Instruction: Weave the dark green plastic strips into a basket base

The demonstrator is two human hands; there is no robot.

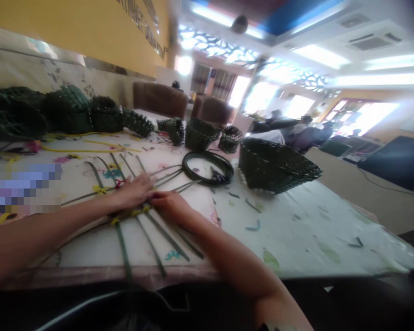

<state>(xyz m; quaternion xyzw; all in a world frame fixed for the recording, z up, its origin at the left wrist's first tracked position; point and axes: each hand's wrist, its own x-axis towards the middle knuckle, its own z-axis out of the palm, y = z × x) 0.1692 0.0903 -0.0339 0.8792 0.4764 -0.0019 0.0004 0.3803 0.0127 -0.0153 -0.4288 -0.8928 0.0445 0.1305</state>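
A loose weave of dark green flat strips [160, 230] lies on the table in front of me, its ends fanning out several ways. Yellow ties [135, 212] sit at some of the crossings. Across the middle of the weave rests my left hand [137, 189], palm down, fingers stretched out. At its right side, my right hand [170, 205] has its fingers bent and closed at the edge of the green strips; its fingertips are partly hidden. A coil of green strip [190, 177] lies just beyond, with a dark tool [219, 176] that looks like pliers or cutters inside it.
A large dark green woven basket [276, 165] stands right of the coil. Several smaller baskets [198, 134] line the back. Yellow strip [86, 149] lies at the left. Green scraps [253, 226] are scattered on the covered table [296, 248]. Blurred people [296, 131] sit farther off.
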